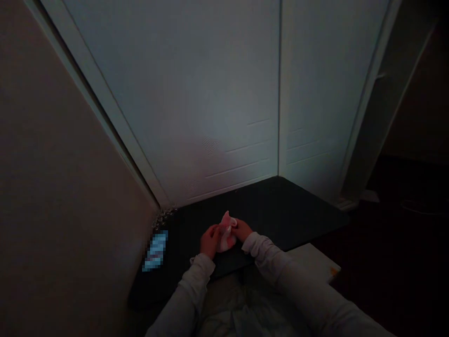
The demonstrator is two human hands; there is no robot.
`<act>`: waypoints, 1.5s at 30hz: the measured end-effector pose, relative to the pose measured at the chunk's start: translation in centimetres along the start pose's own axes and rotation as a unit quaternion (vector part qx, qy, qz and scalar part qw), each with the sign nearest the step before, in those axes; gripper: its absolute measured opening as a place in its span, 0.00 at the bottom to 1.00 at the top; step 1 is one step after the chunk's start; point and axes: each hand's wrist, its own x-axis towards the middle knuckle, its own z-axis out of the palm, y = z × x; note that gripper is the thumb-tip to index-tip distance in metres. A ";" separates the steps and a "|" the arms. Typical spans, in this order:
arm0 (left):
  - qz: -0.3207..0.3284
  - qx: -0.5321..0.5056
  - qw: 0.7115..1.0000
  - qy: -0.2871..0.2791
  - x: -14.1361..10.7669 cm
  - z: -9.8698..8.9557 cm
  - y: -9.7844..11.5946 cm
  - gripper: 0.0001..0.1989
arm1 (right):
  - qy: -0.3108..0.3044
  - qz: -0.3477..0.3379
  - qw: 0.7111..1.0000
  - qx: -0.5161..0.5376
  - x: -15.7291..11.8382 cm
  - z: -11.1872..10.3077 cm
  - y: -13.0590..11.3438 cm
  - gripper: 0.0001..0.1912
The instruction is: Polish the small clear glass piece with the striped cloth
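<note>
Both of my hands are at a small pink and white piece of soft cloth (228,239) over the near part of a dark tabletop (259,206). My left hand (210,241) pinches the cloth's left side, its fingers curled inward. From the right, my right hand (242,229) grips the upper right part with closed fingers. A pointed corner of the cloth sticks up between the hands. The dim light hides what kind of cloth item it is, and the fingertips are partly lost in its folds.
A blurred-out light blue item (155,251) lies at the table's left end, near a small metallic chain-like heap (163,217). White panels (210,93) stand right behind the table, and a brownish wall (70,187) closes the left side. A white surface (312,262) shows below the table's right edge.
</note>
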 end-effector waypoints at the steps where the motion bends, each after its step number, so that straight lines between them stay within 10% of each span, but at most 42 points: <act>1: 0.005 0.003 1.000 0.004 -0.1 -0.1 0.1 0.15 | -0.003 -0.005 1.000 -0.008 0.0 0.1 -0.2 0.15; 45: 0.049 0.054 0.997 0.039 -1.9 -0.1 -1.1 0.14 | -0.010 -0.032 0.995 -0.091 -2.1 -0.3 -0.4 0.14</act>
